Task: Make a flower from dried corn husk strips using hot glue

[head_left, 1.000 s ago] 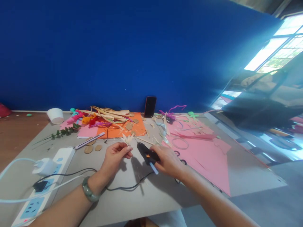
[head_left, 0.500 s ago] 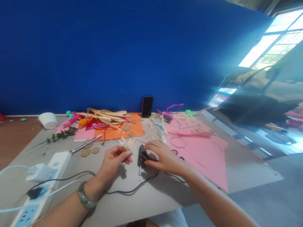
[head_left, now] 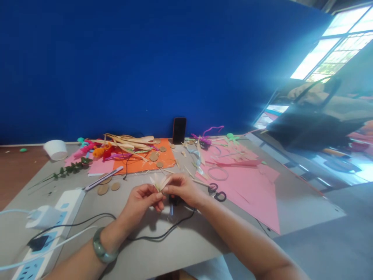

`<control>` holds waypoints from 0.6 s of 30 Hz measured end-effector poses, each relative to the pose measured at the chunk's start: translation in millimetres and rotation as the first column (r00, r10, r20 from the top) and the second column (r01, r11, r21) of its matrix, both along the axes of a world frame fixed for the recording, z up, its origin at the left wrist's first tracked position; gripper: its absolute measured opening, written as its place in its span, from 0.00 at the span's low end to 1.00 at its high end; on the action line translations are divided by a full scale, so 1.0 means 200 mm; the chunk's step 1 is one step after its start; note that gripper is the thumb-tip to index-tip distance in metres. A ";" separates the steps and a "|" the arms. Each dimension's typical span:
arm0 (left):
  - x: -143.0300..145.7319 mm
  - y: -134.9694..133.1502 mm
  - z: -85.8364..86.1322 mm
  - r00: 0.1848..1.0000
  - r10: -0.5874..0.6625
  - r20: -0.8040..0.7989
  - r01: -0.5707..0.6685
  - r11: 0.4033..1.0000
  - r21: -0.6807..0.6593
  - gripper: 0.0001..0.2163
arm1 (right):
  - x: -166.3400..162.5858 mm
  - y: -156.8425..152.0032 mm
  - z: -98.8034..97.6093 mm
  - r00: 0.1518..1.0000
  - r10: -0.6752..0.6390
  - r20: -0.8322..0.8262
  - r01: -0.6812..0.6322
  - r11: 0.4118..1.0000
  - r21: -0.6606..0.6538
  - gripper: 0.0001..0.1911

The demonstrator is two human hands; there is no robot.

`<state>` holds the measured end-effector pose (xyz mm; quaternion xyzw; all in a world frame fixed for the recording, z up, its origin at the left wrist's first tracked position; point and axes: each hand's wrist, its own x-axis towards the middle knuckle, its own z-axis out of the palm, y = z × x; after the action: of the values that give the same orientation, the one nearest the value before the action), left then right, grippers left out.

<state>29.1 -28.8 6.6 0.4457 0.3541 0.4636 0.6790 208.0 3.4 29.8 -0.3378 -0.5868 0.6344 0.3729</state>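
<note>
Change: right hand [head_left: 182, 189] has let go of the glue gun [head_left: 175, 201], which now lies on the table, and joined the left hand [head_left: 142, 199].
Strip [head_left: 43, 233]: near left of glue gun, two plugs in.
Left hand: fingers pinched on flower [head_left: 159, 181] base, just over glue gun.
Right hand: fingertips closed on a petal.
Flower handling: likely light, thin, brittle; grip at base, not tips.
Scissors [head_left: 217, 191]: right of glue gun.
Phone [head_left: 178, 130]: far behind glue gun, screen dark.
Writing: none legible.

Toward us the table [head_left: 189, 245] lies bare, so there is room to draw back. Our left hand [head_left: 142, 200] and right hand [head_left: 182, 189] pinch the flower [head_left: 159, 182] right over the glue gun [head_left: 174, 201]. Its cord [head_left: 159, 236] loops underneath. Scissors [head_left: 217, 191] lie just to the right and the power strip [head_left: 55, 217] bars the left. Straw [head_left: 128, 142] clutters the far side.
</note>
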 end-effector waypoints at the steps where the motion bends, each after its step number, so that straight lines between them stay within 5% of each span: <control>1: 0.00 0.00 0.00 1.000 -0.005 0.002 0.005 1.000 -0.008 0.09 | 0.00 0.00 0.00 1.000 0.000 0.007 0.000 1.000 -0.006 0.12; 18: 0.03 -0.02 0.02 0.995 0.029 -0.095 -0.033 0.998 -0.049 0.12 | 0.00 0.00 -0.04 0.995 0.032 -0.099 -0.049 0.983 -0.178 0.14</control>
<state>34.9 -32.5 9.6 0.4444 0.4043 0.4433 0.6652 208.8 3.6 21.7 -0.3275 -0.5153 0.7077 0.3555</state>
